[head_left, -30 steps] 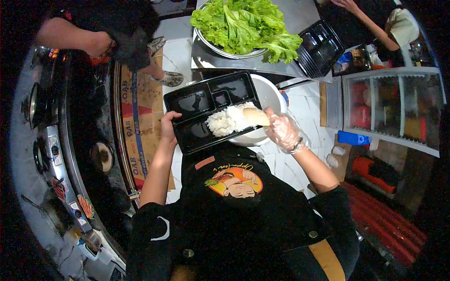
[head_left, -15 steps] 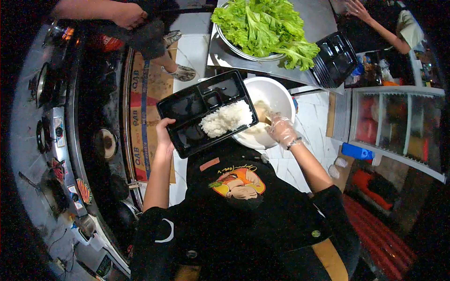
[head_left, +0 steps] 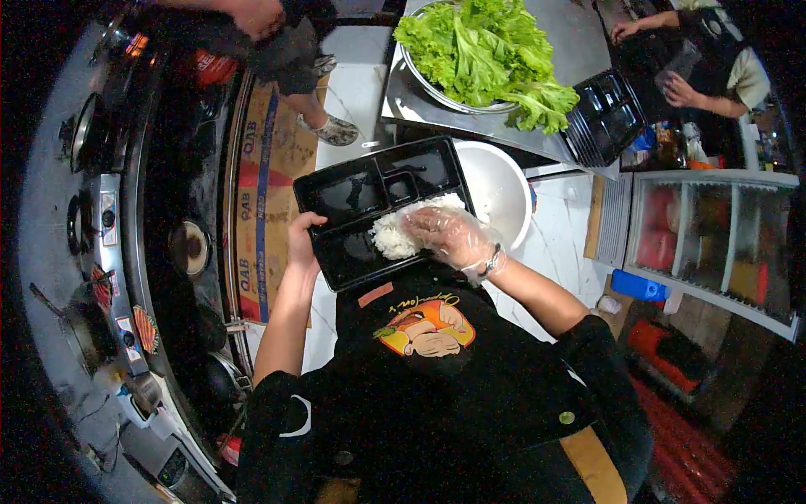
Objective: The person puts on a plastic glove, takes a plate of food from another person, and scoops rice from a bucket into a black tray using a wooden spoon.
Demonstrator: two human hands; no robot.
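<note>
My left hand (head_left: 306,244) grips the left edge of a black compartment tray (head_left: 344,195), thumb on its rim. White rice (head_left: 396,237) lies in the tray's long lower compartment. My right hand (head_left: 449,238), in a clear plastic glove, is over the rice, fingers bent down onto it; whether they hold any rice is hidden. The upper compartments hold no food. Behind the tray's right side is a white tub (head_left: 504,189), partly covered by the tray.
Leafy greens (head_left: 487,50) fill a bowl on a steel table (head_left: 579,42), beside stacked black trays (head_left: 604,118). A co-worker's hands (head_left: 682,91) show at upper right, and another person's leg (head_left: 304,109) at upper left. Stoves (head_left: 109,227) line the left.
My right hand has moved left and up from the white tub onto the rice. The tray has shifted slightly right and down in view, with my left hand still on it.
</note>
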